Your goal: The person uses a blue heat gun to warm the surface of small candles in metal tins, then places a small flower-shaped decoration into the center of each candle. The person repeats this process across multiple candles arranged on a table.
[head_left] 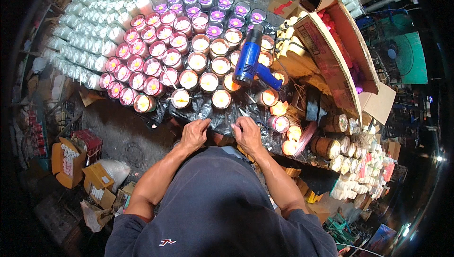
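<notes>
My left hand (195,135) is closed at the front edge of the table, its curled fingers against the black plastic sheet (201,112). A short way to its right, my right hand (247,133) is closed too; a thin pale pointed thing (243,112) shows just beyond its fingers, and I cannot tell whether it is held. Whatever either hand grips is hidden. Ahead of them stand rows of glass candles with pink flowers (152,86), cream ones (208,82) and purple ones (214,30). A blue heat gun (248,60) lies across the right-hand candles.
Many white-filled glasses (90,34) crowd the far left. An open cardboard box (326,53) with red and purple pieces stands at right, by orange flower shapes (292,134). Stacked pale cylinders (359,172) lie farther right. Cardboard boxes (66,162) sit on the floor at left.
</notes>
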A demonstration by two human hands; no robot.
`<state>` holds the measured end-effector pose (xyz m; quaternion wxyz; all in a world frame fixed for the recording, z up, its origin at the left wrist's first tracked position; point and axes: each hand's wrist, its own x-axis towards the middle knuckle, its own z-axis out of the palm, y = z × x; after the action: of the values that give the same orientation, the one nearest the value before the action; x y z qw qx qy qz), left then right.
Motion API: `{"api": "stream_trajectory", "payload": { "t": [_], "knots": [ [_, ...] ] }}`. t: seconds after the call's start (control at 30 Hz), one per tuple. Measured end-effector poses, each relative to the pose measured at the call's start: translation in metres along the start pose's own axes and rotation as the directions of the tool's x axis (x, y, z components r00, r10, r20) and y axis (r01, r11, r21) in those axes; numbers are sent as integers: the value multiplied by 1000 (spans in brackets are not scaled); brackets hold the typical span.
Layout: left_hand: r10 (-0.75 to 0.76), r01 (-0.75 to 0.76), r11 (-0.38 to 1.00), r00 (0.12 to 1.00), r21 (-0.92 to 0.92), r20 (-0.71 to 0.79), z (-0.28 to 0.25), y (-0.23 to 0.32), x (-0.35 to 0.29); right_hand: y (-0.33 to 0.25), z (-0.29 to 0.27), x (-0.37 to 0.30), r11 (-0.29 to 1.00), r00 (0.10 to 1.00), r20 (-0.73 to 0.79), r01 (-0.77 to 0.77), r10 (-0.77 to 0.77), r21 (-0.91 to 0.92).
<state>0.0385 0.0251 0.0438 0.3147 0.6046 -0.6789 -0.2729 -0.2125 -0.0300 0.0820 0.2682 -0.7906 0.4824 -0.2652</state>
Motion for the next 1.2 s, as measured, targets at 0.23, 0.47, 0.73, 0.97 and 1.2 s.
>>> {"api": "stream_trajectory", "payload": {
  "t": [0.23,0.47,0.73,0.97,1.2],
  "knots": [
    [93,-84,993,989,81,-118,1,7,0,-2,9,-27,992,992,10,-127,127,-26],
    [55,-77,932,996,353,71,-7,28,65,-13,12,47,954,994,56,110,-98,-279],
    [84,-118,908,991,402,102,-1,11,71,-1,20,63,937,982,162,147,-99,-317],
    [73,-101,928,993,358,92,-5,16,63,-5,14,59,964,986,155,97,-60,-247],
    [43,-43,999,997,-7,-63,-19,17,7,4,-3,6,994,992,60,-109,110,-14]
  ]
}}
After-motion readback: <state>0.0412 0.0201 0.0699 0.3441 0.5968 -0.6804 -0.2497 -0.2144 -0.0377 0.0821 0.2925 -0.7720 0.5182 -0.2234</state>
